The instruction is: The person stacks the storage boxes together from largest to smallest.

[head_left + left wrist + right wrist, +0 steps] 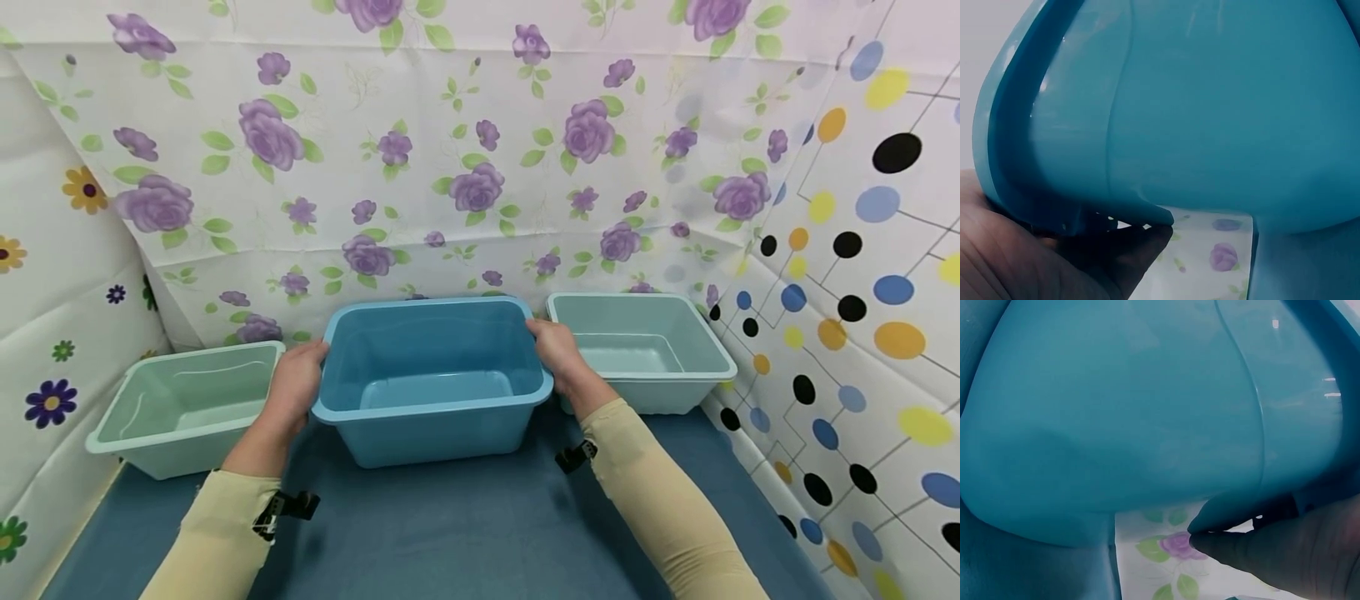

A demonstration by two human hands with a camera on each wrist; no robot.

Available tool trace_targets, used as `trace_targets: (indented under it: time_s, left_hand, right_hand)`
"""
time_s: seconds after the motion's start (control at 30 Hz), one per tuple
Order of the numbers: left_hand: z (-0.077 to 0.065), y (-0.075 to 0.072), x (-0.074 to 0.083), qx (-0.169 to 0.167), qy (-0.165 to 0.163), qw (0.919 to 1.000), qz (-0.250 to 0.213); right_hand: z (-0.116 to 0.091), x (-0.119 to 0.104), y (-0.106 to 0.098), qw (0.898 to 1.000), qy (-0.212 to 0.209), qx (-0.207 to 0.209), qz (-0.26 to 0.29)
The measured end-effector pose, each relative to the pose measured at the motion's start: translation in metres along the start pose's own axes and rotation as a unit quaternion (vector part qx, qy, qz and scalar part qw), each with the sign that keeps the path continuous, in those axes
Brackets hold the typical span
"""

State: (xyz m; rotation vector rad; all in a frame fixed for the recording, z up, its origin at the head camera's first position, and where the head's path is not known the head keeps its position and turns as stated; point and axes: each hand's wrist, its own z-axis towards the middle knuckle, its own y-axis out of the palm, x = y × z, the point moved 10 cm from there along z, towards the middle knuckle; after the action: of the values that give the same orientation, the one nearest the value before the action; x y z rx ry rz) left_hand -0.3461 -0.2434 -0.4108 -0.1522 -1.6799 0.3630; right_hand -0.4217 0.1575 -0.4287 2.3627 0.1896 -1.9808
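A blue plastic basin (435, 437) stands in the middle of the head view, its inside bare. My left hand (296, 379) grips the basin's rim at its left end, and my right hand (558, 350) grips the rim at its right end. In the left wrist view the basin's outer wall (1210, 112) fills most of the picture, with the left hand (1016, 256) under the rim. Likewise, the right wrist view shows the wall (1116, 412) and the right hand (1291, 550) beneath the rim's edge. Some fingers are hidden behind the rim.
A pale green basin (180, 437) stands to the left, partly behind the left forearm. To the right is a light blue-green basin (652, 392). Flowered cloth (420, 167) hangs behind, and dotted cloth (847, 333) lines the right side. Blue cloth (442, 533) covers the table.
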Motion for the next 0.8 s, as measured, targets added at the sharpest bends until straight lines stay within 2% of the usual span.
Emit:
trace_targets:
  time_s: [0.8]
  left_hand:
    - [-0.012, 0.005, -0.002, 0.001, -0.014, 0.9990, -0.042]
  right_hand:
    - [-0.003, -0.001, -0.002, 1.000, -0.003, 0.015, -0.010]
